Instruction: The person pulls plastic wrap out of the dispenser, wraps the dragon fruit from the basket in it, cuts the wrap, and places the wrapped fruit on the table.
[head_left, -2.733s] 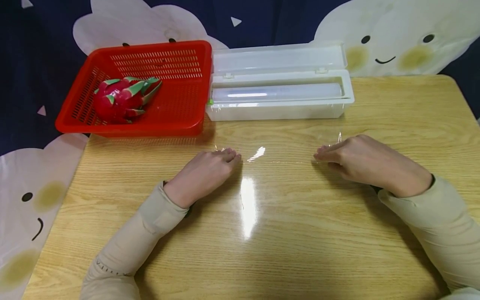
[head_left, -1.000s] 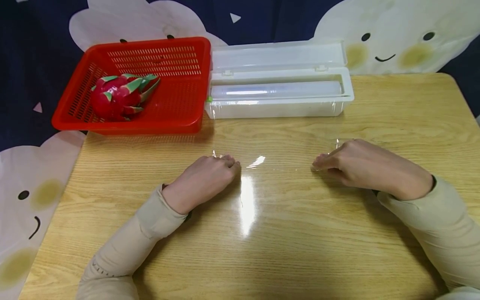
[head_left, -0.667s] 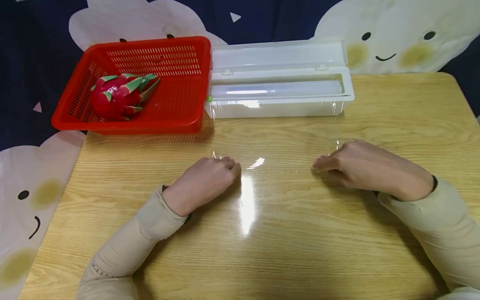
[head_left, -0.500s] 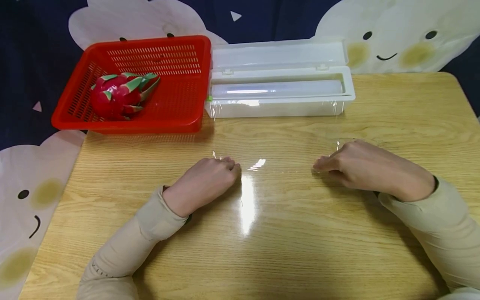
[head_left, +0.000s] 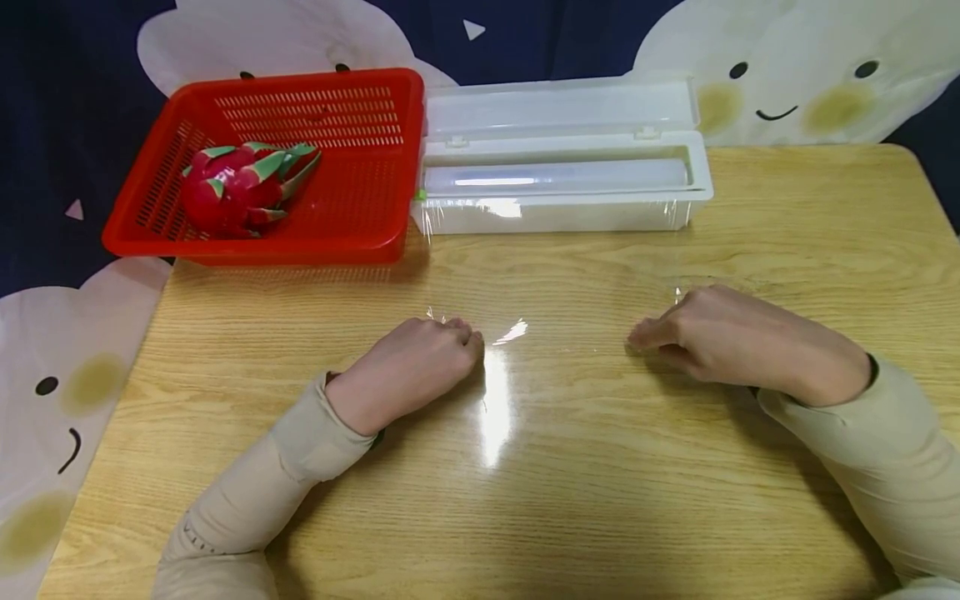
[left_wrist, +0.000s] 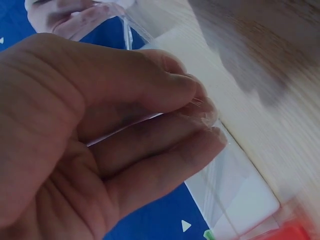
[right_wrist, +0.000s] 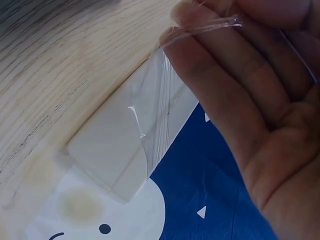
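Observation:
A clear sheet of cling film stretches from the white dispenser box toward the person, a bright glare showing on it. My left hand pinches the sheet's near left corner between thumb and fingers, and the left wrist view shows the film bunched at the fingertips. At the near right corner, my right hand pinches the film; gathered folds of film run from those fingers in the right wrist view. Inside the box, whose lid stands raised, lies the film roll.
Left of the box, touching or nearly touching it, is a red plastic basket holding a dragon fruit. Both stand at the far edge of the wooden table. Behind hangs a dark blue cloth with smiling clouds.
Both hands have drawn slightly toward the person, pulling the film's near edge farther from the box. In the last half second they move only a little. Basket and box stay put.

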